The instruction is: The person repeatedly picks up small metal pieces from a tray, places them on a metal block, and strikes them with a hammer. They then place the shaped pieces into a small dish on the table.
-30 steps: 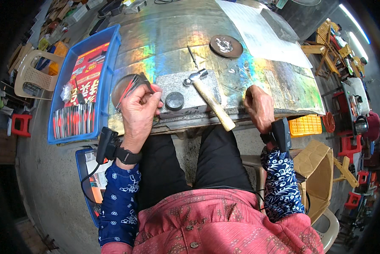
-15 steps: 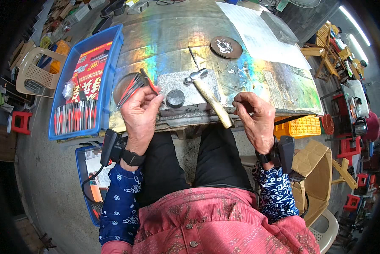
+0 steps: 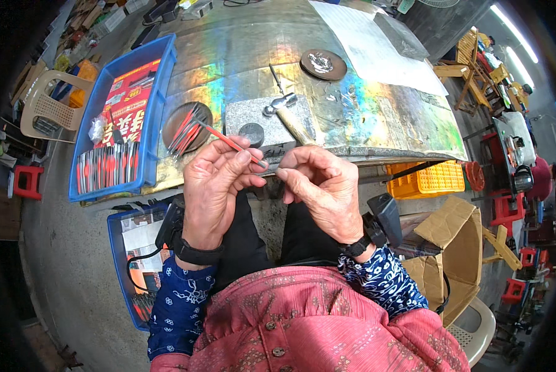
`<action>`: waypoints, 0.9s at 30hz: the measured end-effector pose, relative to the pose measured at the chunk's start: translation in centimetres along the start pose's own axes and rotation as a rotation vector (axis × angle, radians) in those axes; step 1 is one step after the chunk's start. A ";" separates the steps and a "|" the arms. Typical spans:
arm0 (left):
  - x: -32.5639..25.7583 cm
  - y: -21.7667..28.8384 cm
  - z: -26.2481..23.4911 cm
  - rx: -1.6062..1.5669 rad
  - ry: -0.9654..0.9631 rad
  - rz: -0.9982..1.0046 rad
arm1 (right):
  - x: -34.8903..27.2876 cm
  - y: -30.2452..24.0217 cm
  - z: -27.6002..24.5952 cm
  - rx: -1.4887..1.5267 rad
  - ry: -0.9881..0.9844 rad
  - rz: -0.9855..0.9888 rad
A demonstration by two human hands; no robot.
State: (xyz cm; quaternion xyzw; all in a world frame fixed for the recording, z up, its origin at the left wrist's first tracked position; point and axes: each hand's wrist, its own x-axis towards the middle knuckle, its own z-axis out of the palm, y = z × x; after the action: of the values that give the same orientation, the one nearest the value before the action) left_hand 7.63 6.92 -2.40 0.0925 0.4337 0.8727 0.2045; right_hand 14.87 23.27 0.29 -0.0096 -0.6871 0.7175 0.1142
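My left hand (image 3: 219, 183) pinches a slim red-and-black strip (image 3: 231, 142) between thumb and fingers, its lower end pointing toward my right hand. My right hand (image 3: 324, 189) is close by on the right, thumb and fingertips pressed together; whatever is in that pinch is too small to make out. Beyond my left hand, several similar red-and-black strips lie on a dark round dish (image 3: 201, 141). A squat black cylinder (image 3: 251, 134) sits on a grey stone block (image 3: 240, 111). On the same block rests a hammer (image 3: 295, 124) with a pale wooden handle, its lower end hidden behind my right hand.
A blue tray (image 3: 166, 80) at the left holds red printed card and a row of more strips. Farther back are a thin pointed tool (image 3: 275, 77), a brown dish (image 3: 335, 70) with whitish bits, and a white sheet (image 3: 364, 53). Right of my legs stands an open cardboard box (image 3: 460, 248).
My left hand has come away from the round dish, rightward and nearer, with one strip in it. My right hand has moved left, so both hands are now close together.
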 end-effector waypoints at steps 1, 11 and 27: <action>-0.2 0.0 0.1 -0.034 -0.009 -0.007 | 0.0 0.1 0.1 -0.011 -0.004 -0.020; -0.9 -0.2 0.2 -0.180 -0.035 -0.049 | -0.3 1.0 0.6 -0.091 0.035 -0.037; -1.0 -1.2 0.4 -0.225 0.019 -0.038 | -0.7 2.2 1.6 -0.155 0.174 -0.075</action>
State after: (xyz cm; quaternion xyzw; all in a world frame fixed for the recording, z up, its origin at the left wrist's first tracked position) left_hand 9.01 7.41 -3.11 0.0525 0.3366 0.9127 0.2258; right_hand 14.89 21.47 -1.89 -0.0549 -0.7280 0.6538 0.1989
